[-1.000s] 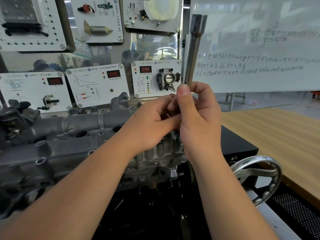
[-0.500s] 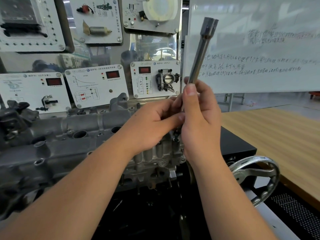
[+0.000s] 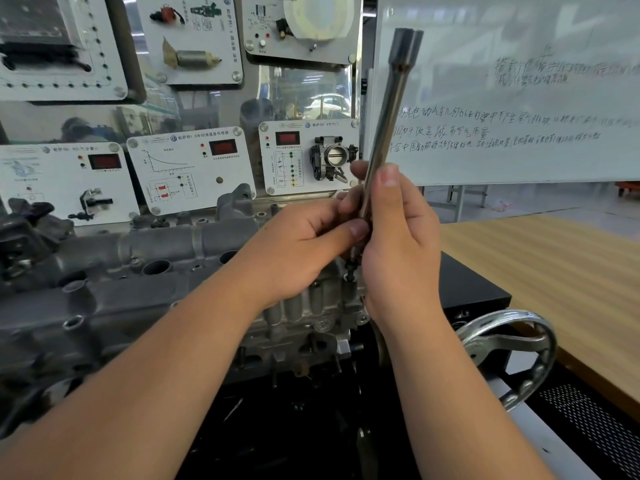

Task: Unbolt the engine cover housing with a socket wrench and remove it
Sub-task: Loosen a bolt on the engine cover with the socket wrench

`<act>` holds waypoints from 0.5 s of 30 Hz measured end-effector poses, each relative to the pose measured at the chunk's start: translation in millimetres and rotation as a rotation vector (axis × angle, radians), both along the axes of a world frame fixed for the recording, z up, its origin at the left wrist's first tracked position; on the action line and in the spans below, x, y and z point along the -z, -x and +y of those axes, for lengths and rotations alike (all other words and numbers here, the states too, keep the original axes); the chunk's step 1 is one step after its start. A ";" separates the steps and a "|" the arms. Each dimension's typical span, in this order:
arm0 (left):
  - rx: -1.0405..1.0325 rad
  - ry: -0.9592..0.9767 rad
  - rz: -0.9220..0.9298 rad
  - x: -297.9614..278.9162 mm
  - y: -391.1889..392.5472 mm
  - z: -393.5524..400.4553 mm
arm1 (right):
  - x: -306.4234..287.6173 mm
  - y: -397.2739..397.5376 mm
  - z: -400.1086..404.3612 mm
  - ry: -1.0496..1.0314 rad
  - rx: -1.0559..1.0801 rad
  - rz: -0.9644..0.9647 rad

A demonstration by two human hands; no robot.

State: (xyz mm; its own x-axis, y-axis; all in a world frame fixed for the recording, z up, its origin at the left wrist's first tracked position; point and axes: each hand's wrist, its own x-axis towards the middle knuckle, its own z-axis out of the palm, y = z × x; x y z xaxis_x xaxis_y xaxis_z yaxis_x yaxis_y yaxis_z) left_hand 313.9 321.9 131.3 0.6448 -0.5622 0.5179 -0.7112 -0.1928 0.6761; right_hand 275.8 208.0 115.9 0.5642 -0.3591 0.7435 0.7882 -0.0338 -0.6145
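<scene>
Both hands grip the long socket wrench (image 3: pixel 384 133) (its upper end tilted right), the right hand (image 3: pixel 398 244) curled round its lower shaft and the left hand (image 3: pixel 304 251) pinching just beside, over the engine cover housing's (image 3: pixel 145 289) near right end.

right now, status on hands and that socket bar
Both hands gripping socket bar: right hand round the shaft, left hand pinching lower down. Bar tilted, tip on bolt at engine cover housing. Nothing blocking.
</scene>
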 end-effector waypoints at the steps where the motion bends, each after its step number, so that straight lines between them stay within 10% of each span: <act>1: -0.008 0.001 -0.023 -0.2 0.4 0.0 | 0.0 0.0 0.6 0.016 -0.002 -0.013; 15: 0.050 0.030 0.025 0.3 0.7 0.0 | 0.1 0.5 -2.1 0.001 0.039 0.039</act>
